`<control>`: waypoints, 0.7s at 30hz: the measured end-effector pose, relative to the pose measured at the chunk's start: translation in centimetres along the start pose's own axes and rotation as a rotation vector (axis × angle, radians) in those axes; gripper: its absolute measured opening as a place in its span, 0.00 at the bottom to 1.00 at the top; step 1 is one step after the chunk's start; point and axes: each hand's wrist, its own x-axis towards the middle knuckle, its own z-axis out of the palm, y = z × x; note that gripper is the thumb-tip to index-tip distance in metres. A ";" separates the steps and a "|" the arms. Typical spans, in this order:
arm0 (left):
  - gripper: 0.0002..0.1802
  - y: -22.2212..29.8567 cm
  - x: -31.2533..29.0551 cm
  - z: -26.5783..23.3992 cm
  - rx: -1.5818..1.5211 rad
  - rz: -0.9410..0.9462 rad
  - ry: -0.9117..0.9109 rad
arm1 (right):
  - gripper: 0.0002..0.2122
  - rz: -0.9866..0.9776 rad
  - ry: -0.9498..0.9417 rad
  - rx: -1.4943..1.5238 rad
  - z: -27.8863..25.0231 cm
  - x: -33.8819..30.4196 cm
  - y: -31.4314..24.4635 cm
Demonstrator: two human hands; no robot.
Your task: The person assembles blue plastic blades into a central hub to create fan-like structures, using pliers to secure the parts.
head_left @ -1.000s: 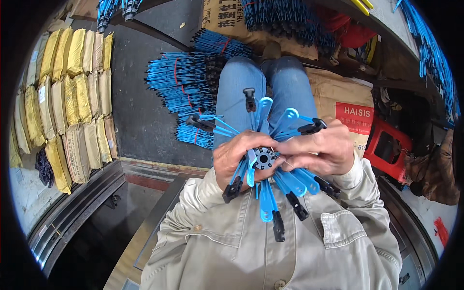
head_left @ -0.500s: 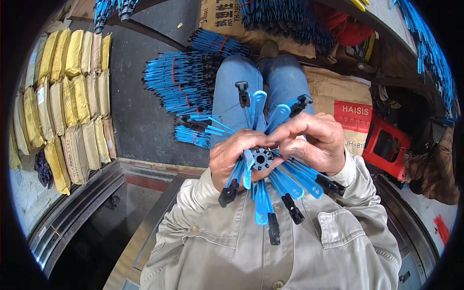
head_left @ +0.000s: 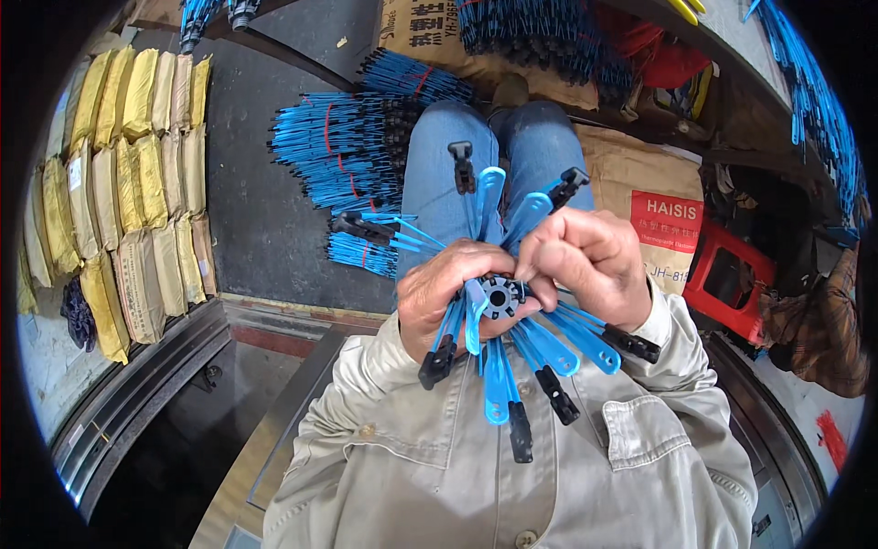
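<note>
Over my lap I hold a round, dark grey slotted hub (head_left: 498, 299) with a hole in its middle. Light blue flat strips (head_left: 495, 393) with small holes fan out around it, along with thinner blue rods ending in black clip-like pieces (head_left: 555, 393). My left hand (head_left: 437, 293) is closed around the hub from the left, thumb across its far side. At the hub's right rim, my right hand (head_left: 590, 261) has its thumb and fingers pinched together. Whatever lies between those fingertips is hidden.
Bundles of blue rods tied with red bands (head_left: 343, 151) lie left of my knees. Stacked yellowish packages (head_left: 137, 201) stand far left. A brown printed sack (head_left: 631, 174) and a red plastic frame (head_left: 727, 284) are on the right. More blue rods (head_left: 814, 119) hang at upper right.
My right fingers have curled in more tightly, and their tips have come down onto the hub's right rim. The hub has shifted slightly to the right in my left hand.
</note>
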 end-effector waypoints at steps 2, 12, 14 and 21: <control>0.21 -0.1 0.0 0.1 -0.001 0.012 0.001 | 0.09 0.096 0.022 0.084 0.4 0.0 -0.4; 0.22 -0.6 0.0 0.0 -0.003 0.097 0.013 | 0.08 0.387 0.155 0.258 1.1 -0.9 -0.6; 0.23 -0.5 -0.1 0.1 0.012 0.123 0.010 | 0.07 0.345 0.145 0.284 1.3 -1.1 -0.8; 0.24 -0.6 -0.1 0.2 -0.024 0.098 -0.004 | 0.06 0.134 0.170 0.170 1.6 -1.9 -0.8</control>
